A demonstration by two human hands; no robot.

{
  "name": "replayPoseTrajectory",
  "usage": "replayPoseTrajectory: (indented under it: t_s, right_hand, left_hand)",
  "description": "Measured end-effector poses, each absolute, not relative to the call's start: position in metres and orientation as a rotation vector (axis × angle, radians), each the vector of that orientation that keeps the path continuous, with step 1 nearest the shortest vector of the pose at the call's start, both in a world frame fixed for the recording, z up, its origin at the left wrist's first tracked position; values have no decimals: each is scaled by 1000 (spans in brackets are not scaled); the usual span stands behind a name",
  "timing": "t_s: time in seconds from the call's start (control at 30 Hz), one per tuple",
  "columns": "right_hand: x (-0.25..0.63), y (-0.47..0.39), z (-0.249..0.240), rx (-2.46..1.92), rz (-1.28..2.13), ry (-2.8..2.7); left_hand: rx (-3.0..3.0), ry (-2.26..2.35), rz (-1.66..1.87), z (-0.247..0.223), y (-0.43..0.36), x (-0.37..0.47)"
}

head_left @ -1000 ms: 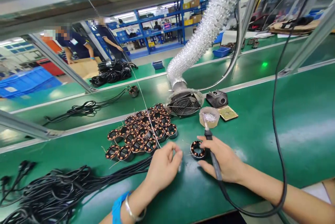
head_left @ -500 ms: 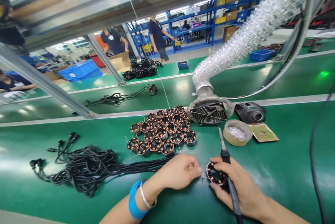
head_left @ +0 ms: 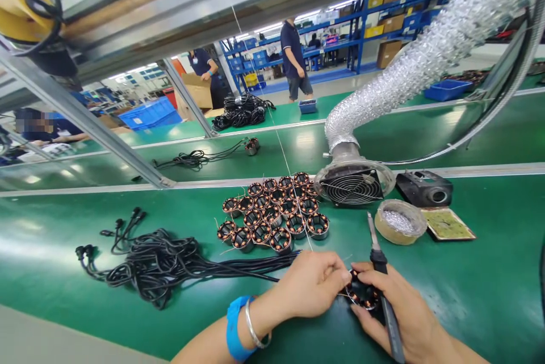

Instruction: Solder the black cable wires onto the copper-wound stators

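My right hand (head_left: 409, 307) is closed round a soldering iron (head_left: 385, 296), its tip pointing away from me. The same hand grips a motor stator (head_left: 364, 293) with copper windings, by thumb and fingers. My left hand (head_left: 317, 281) is pinched at the stator's left edge. A thin solder wire (head_left: 293, 182) runs down from above into the left fingers, and a pale strand shows between them and the stator. Beyond the hands, several more stators (head_left: 272, 213) stand grouped on the green bench. Black cables (head_left: 157, 262) lie bundled left of my left hand.
A fume fan (head_left: 353, 185) with a silver duct (head_left: 383, 83) stands at the back. Near it are a round tub (head_left: 400, 222), a yellow sponge pad (head_left: 449, 223) and a black holder (head_left: 426, 188). Co-workers are beyond the frame posts.
My left hand has moved right, from beside the stator to its edge. The right hand still holds the iron and stator. The view has shifted slightly, and a person in the background has walked right.
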State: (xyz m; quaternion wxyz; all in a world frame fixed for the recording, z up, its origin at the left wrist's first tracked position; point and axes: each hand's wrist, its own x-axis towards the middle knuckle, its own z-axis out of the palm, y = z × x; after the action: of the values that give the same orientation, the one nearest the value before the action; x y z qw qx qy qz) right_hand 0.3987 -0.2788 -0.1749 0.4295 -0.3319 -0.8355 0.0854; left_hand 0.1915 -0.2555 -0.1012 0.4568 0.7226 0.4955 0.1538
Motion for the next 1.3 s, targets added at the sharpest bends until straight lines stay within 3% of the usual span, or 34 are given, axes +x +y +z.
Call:
replayPoseTrajectory:
  t_s: [0.17,0.43,0.63,0.83,0.97,1.17,1.3]
  right_hand:
    - [396,-279,-168,-846,233,-2077]
    - [391,-279,-166,-817,253,-2033]
    - [391,-280,-165,-832,347,-2037]
    - [392,-278,-162,-824,333,-2046]
    - [391,-278,-161,-830,322,-2037]
    - [392,-280,-159,-851,309,-2050]
    - [393,-283,-162,-895,304,-2053]
  left_hand:
    - [2180,1269,326,-106,-253,180]
    - [2131,1334,290,-103,-251,175]
    - [1426,1150,345,-98,-242,182]
    - [1092,1133,389,-112,-234,195]
    - [1057,1120,428,-111,-242,191]
    - [1469,1229,299,-108,-265,173]
    - [1219,1249,388,-116,-284,188]
